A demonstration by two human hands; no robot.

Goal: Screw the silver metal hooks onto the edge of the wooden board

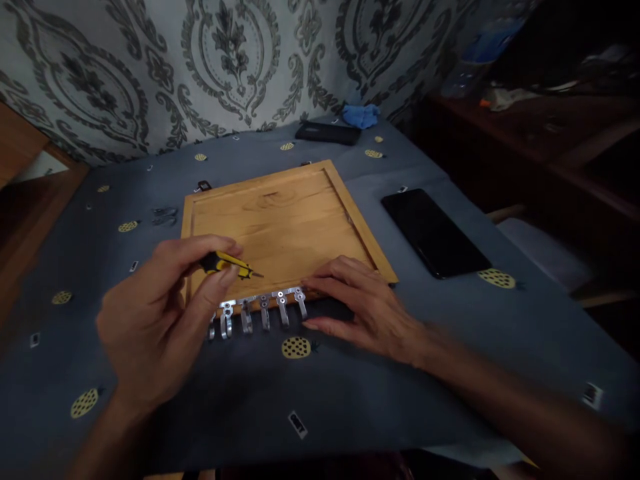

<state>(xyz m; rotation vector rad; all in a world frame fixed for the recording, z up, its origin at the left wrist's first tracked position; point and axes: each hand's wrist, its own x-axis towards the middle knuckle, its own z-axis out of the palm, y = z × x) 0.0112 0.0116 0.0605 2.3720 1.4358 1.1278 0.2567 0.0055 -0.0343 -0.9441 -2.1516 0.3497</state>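
Note:
A framed wooden board (270,230) lies flat on the table. Along its near edge runs a metal hook rail (265,301) with several silver hooks and screw heads. My left hand (160,313) is closed around a small black-and-yellow screwdriver (231,264), its short metal tip pointing right, above the board and apart from the rail. At the rail's right end, my right hand (363,303) grips the board's near edge, fingers on top and thumb below. The left hand covers the board's near left corner and part of the rail.
A black phone (435,233) lies right of the board. Small metal pieces (164,215) sit to its left. Near the patterned wall are a dark case (327,133) and a blue cloth (361,115). A dark shelf (525,133) with a plastic bottle (483,53) stands at right.

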